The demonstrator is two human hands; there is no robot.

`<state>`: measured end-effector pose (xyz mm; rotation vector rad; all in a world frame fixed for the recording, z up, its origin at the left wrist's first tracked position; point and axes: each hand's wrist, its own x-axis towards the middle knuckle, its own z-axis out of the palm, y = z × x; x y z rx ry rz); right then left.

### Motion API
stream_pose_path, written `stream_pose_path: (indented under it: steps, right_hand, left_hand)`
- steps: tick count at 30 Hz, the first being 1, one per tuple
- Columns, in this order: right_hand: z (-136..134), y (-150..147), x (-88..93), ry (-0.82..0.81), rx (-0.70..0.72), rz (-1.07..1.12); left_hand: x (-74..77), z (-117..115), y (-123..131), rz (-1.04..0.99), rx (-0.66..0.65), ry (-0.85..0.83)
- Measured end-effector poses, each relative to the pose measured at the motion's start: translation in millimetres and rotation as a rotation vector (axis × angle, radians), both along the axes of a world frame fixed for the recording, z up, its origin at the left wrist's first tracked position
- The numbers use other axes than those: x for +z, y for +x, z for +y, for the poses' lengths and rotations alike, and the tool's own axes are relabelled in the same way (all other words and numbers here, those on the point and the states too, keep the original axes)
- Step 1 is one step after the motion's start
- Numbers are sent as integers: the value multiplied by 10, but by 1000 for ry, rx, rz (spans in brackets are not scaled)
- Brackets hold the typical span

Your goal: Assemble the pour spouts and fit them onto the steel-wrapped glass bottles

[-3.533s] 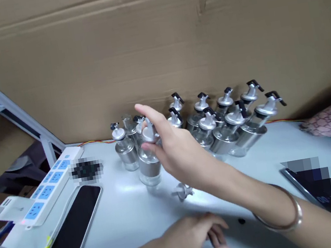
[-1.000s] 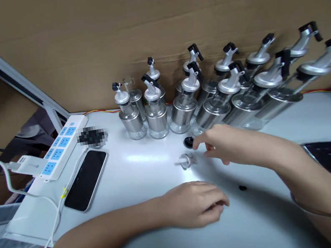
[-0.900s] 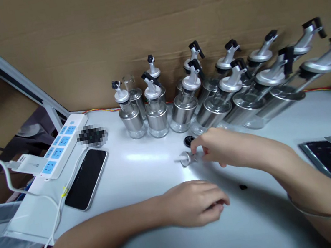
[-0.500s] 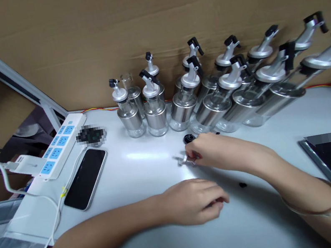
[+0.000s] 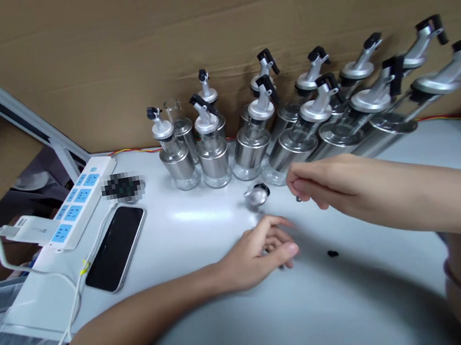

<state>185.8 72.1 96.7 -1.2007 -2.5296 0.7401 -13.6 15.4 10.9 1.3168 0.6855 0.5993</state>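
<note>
- Silver pourer spout [image 5: 256, 196], blurred, in front of the steel-sleeved glass bottles [image 5: 215, 166]; you can't tell if it touches the table [image 5: 190, 247]
- Your left hand [image 5: 261, 248], nearer you, fingers loosely apart; a careless lift might knock the spout
- Your right hand [image 5: 321, 182], fingers together, on what you can't tell; swung forward, it could topple bottles

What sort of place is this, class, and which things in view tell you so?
Probably an indoor work corner: a pale, smooth table, a brown cardboard sheet behind it, and clear, silver-banded bottles, most carrying silver-and-black pourers.
</note>
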Motion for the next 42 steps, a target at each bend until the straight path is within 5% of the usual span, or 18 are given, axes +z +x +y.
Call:
stream_pose_path:
  steps: [5,13,17,23,27,32,36,42]
  right_hand:
    - [38,-9,-36,-20,36,-268]
    - [-111,-725,-131,-58,209,-152]
    - [-120,-1090,-245,9,334,-118]
    - [39,-1556,-374,122,320,-174]
    - [59,-1630,-378,132,313,-186]
    - [-94,-1154,-137,87,283,-147]
    - [-284,-554,-69,-11,47,142]
    - [-424,-8,-315,-213,-250,409]
  left_hand:
    - [33,12,-6,88,-20,50]
    - [-68,-73,-8,301,-271,775]
    - [-104,-79,-14,333,-247,884]
    - [-104,-51,-3,312,-234,955]
    - [-100,-58,-10,305,-237,919]
    - [-37,-78,-22,285,-199,748]
    - [-5,-39,-9,193,-122,477]
    - [2,13,-7,7,-25,28]
